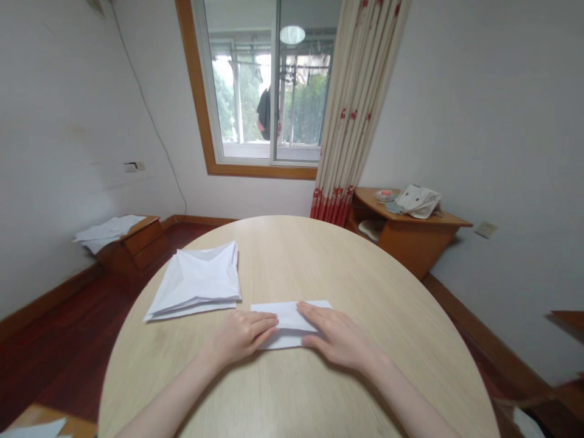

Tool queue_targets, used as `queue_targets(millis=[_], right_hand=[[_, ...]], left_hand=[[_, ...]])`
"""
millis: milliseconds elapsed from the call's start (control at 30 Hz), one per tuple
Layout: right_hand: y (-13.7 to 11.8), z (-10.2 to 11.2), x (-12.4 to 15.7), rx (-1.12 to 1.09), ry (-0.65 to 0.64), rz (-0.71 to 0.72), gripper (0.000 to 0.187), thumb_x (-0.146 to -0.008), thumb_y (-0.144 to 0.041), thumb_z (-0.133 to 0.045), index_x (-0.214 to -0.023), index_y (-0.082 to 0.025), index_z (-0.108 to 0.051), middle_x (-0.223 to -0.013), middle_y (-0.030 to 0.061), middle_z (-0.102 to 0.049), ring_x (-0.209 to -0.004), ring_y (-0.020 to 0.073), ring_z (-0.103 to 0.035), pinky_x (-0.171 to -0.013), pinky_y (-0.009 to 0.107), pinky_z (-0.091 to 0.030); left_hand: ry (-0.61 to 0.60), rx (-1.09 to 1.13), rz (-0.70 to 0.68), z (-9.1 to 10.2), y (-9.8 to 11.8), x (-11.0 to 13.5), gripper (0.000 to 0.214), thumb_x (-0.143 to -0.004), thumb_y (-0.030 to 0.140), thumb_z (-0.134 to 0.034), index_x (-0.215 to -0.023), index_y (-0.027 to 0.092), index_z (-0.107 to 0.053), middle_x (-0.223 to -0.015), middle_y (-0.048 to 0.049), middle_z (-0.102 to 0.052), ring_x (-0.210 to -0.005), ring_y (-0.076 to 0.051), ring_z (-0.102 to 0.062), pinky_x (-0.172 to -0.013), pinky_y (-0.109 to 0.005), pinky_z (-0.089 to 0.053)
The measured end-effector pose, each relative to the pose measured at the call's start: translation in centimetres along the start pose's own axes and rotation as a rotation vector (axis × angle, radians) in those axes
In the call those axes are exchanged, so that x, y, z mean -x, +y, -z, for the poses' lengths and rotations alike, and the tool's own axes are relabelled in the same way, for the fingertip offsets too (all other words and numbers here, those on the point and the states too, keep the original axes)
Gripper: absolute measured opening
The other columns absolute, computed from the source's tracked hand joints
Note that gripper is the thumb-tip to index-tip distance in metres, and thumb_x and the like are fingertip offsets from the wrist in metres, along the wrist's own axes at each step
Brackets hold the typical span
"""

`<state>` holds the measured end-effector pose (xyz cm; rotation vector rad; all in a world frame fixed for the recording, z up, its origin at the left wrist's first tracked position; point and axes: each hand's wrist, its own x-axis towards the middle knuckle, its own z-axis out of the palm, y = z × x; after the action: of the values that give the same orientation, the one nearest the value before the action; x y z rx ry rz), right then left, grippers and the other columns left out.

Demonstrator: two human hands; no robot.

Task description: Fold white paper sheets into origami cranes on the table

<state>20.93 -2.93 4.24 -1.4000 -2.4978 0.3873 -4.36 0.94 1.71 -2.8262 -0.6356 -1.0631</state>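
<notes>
A folded sheet of white paper (292,317) lies in front of me on the round table, its upper flap lifted slightly off the layer below. My left hand (249,333) grips its left end, fingers together on the flap and thumb lower down by the fold opening. At the right end, my right hand (335,334) holds the paper with its fingers laid over the flap and its thumb on the lower layer. A stack of folded white paper (201,277) sits to the left, beyond my left hand and apart from it.
The round wooden table (387,304) has a curved edge on both sides. A low cabinet (141,240) with papers stands at the left wall. A corner desk (410,231) carries a white cloth bag (418,201). Behind are a curtain (356,109) and a window (246,91).
</notes>
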Motion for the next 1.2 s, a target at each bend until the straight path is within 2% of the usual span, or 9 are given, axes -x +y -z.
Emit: queue_targets(millis=[167,333,467,567,667,800,933,1067,1200], right_hand=[[0.1,0.1,-0.1,0.110,0.155,0.101,0.030,-0.095,-0.020,-0.043,-0.118,-0.015,-0.061,-0.121,0.0136,-0.067,-0.106,0.0272,-0.065,-0.089,0.041,-0.050],[0.1,0.1,-0.1,0.204,0.326,0.216,0.029,-0.085,-0.005,-0.042,-0.105,-0.014,-0.062,-0.095,0.0113,-0.073,-0.084,0.0234,-0.067,-0.074,0.035,-0.050],[-0.4,0.4,-0.2,0.268,0.470,0.292,0.028,-0.086,-0.004,-0.039,-0.101,-0.014,-0.061,-0.085,0.0090,-0.070,-0.078,0.0210,-0.063,-0.074,0.033,-0.047],[-0.9,0.7,-0.2,0.338,0.573,0.269,0.025,-0.089,-0.007,-0.039,-0.098,-0.015,-0.061,-0.081,0.0081,-0.068,-0.077,0.0217,-0.060,-0.077,0.035,-0.044],[-1.1,0.8,-0.3,0.403,0.693,0.228,0.025,-0.091,-0.010,-0.040,-0.103,-0.014,-0.061,-0.087,0.0090,-0.069,-0.083,0.0230,-0.059,-0.084,0.037,-0.042],[-0.9,0.3,-0.5,0.435,0.768,0.227,0.027,-0.092,-0.009,-0.040,-0.111,-0.012,-0.059,-0.101,0.0108,-0.070,-0.095,0.0231,-0.058,-0.095,0.039,-0.039],[-0.8,-0.2,-0.6,0.440,0.839,0.238,0.030,-0.089,-0.004,-0.039,-0.109,-0.011,-0.060,-0.104,0.0118,-0.069,-0.102,0.0229,-0.057,-0.098,0.040,-0.039],[-0.9,-0.9,-0.7,0.455,0.909,0.238,0.031,-0.086,-0.001,-0.037,-0.096,-0.015,-0.063,-0.101,0.0114,-0.069,-0.106,0.0228,-0.055,-0.098,0.039,-0.039],[-0.6,-1.8,-1.1,0.469,0.862,0.241,0.031,-0.085,-0.003,-0.039,-0.097,-0.015,-0.065,-0.108,0.0121,-0.068,-0.112,0.0236,-0.052,-0.102,0.040,-0.036]], left_hand=[[0.146,-0.131,-0.043,0.1,0.1,-0.3,0.022,-0.099,0.023,-0.046,-0.101,0.016,-0.067,-0.092,-0.0058,-0.077,-0.076,-0.016,-0.074,-0.066,-0.021,-0.059],[0.241,-0.181,-0.060,0.5,0.1,0.0,0.027,-0.096,0.015,-0.049,-0.122,0.014,-0.057,-0.108,-0.0114,-0.073,-0.092,-0.016,-0.072,-0.076,-0.022,-0.058],[0.272,-0.148,-0.045,0.3,0.0,0.6,0.043,-0.095,0.007,-0.046,-0.137,0.015,-0.046,-0.122,-0.0141,-0.066,-0.108,-0.018,-0.065,-0.088,-0.025,-0.054],[0.341,-0.145,0.004,-0.1,0.1,0.8,0.052,-0.093,0.005,-0.046,-0.143,0.018,-0.038,-0.123,-0.0135,-0.064,-0.112,-0.019,-0.062,-0.092,-0.028,-0.053],[0.406,-0.145,0.056,-0.5,0.3,0.7,0.057,-0.091,0.002,-0.047,-0.144,0.021,-0.036,-0.120,-0.0125,-0.063,-0.112,-0.020,-0.061,-0.091,-0.029,-0.053],[0.402,-0.160,0.078,-0.7,0.4,0.4,0.057,-0.091,0.001,-0.046,-0.143,0.023,-0.036,-0.119,-0.0118,-0.059,-0.111,-0.020,-0.059,-0.090,-0.031,-0.053],[0.407,-0.225,0.083,-0.6,0.5,0.3,0.053,-0.089,0.001,-0.047,-0.137,0.022,-0.041,-0.117,-0.0115,-0.057,-0.111,-0.022,-0.056,-0.092,-0.035,-0.051],[0.431,-0.292,0.105,-0.6,0.8,0.1,0.037,-0.088,0.000,-0.047,-0.118,0.020,-0.055,-0.116,-0.0111,-0.056,-0.112,-0.024,-0.052,-0.093,-0.039,-0.047],[0.397,-0.329,0.186,-0.8,0.7,0.0,0.027,-0.088,0.001,-0.045,-0.097,0.020,-0.063,-0.121,-0.0117,-0.053,-0.113,-0.027,-0.048,-0.093,-0.044,-0.045]])
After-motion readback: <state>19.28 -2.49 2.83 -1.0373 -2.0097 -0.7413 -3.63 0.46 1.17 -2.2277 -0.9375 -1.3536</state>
